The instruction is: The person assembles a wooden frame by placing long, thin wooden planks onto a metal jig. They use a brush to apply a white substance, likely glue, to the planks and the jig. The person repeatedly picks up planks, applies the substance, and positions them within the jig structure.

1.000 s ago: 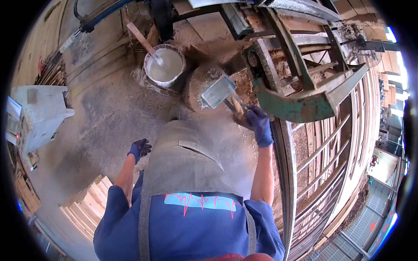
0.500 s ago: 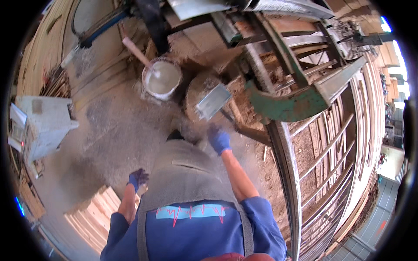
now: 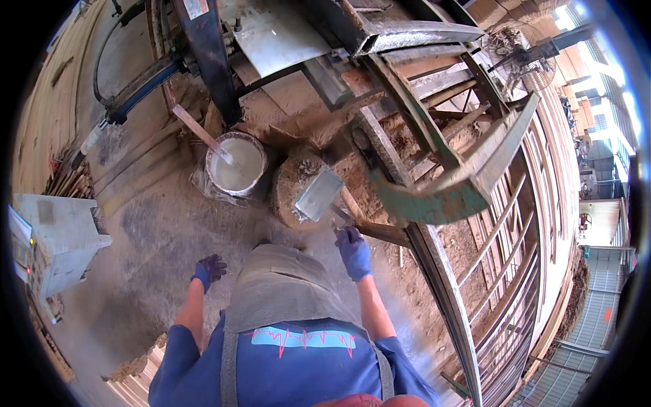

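Note:
My left hand (image 3: pixel 209 270), in a blue glove with dark fingers, hangs left of my grey apron (image 3: pixel 281 281). Its fingers are apart and nothing is in them. My right hand (image 3: pixel 354 252), gloved alike, reaches forward on the right; its fingers are partly hidden, so their grip does not show. Just ahead of it, a pale rectangular block or box (image 3: pixel 319 195) lies tilted on a round, dusty stump-like stand (image 3: pixel 285 193). Left of that stands a bucket (image 3: pixel 260 182) of whitish liquid, with a wooden stick (image 3: pixel 196 127) leaning in it.
A green curved metal guard (image 3: pixel 434 203) and a long steel rack (image 3: pixel 451 292) stand on the right. Dark machine framework (image 3: pixel 210 61) is ahead. A grey cabinet (image 3: pixel 57 227) stands at left, and stacked boards (image 3: pixel 139 380) lie at the lower left.
My left hand has moved forward, and the right hand a little right. The view has shifted, so bucket and block appear lower and further left; fewer of the stacked boards show.

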The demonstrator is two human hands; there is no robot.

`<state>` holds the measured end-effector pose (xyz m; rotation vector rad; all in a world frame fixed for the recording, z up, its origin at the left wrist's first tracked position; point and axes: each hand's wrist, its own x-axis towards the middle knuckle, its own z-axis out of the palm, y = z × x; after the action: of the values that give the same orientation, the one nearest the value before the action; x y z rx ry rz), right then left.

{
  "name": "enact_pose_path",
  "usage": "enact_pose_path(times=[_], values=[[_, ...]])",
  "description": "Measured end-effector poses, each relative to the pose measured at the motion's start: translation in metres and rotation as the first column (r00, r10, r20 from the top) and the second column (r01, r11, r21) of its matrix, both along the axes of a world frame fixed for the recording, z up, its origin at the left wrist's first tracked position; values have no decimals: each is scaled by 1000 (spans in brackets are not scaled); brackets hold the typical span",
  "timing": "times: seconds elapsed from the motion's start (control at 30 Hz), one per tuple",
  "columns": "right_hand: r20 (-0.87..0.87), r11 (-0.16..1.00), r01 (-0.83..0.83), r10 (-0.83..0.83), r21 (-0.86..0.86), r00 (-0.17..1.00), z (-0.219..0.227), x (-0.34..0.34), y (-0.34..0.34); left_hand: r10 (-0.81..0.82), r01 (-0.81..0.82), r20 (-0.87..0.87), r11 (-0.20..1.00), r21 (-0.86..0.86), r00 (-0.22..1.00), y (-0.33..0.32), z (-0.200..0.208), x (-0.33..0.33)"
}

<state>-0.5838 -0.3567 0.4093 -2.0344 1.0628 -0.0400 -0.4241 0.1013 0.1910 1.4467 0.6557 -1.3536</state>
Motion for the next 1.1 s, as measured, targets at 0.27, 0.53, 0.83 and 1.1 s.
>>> enact_pose_path(times=[0.27, 0.53, 0.83, 1.1], values=[[155, 841, 39, -145, 539, 977, -5, 29, 43, -220, 264, 317, 959, -102, 923, -106, 82, 43], [90, 881, -429, 452, -200, 887, -14, 97, 89, -157, 305, 427, 903, -303, 891, -251, 138, 25], [144, 919, -390, 380, 51, 914, -91, 14, 65, -648, 569, 672, 722, 394, 357, -269, 58, 84], [-484, 374, 826, -678, 421, 554, -127, -230, 141, -843, 740, 535, 323, 591, -59, -362, -14, 163]])
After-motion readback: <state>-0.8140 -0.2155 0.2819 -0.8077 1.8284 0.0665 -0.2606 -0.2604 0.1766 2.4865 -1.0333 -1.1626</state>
